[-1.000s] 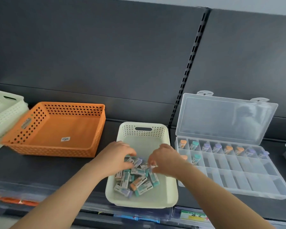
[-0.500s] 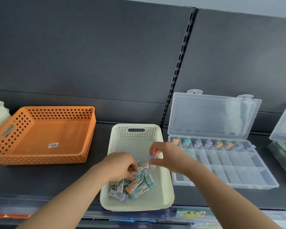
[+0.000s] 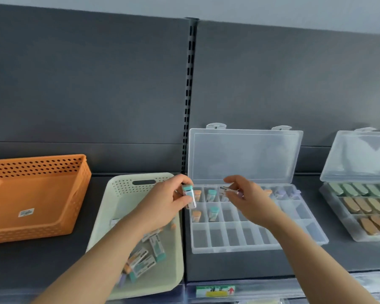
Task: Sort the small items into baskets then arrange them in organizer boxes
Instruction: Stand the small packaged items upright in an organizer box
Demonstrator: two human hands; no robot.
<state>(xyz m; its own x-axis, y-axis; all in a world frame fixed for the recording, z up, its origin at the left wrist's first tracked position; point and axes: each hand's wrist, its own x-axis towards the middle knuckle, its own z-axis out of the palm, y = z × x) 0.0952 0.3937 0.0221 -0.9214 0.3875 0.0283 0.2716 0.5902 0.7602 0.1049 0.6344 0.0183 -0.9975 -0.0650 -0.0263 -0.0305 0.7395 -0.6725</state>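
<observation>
- Orange perforated basket (image 3: pixel 31 231) is cut off at left.
- Teal-capped item (image 3: pixel 188 194) is gripped by left hand (image 3: pixel 162 204), over cream perforated basket's (image 3: pixel 123 185) right rim.
- Blurred item (image 3: pixel 226 190) is pinched by right hand (image 3: pixel 249 199), above clear compartmented organizer box (image 3: pixel 235 249).

Small capped items (image 3: pixel 156 249) heaped in cream basket (image 3: pixel 119 189); few in organizer (image 3: pixel 235 248).

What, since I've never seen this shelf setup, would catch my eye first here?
Mid-frame, the left hand holds a teal-capped tube and the right hand pinches another small tube, both by the open clear organizer box. The bright orange basket stands out at the left, beside the cream basket of loose tubes.
</observation>
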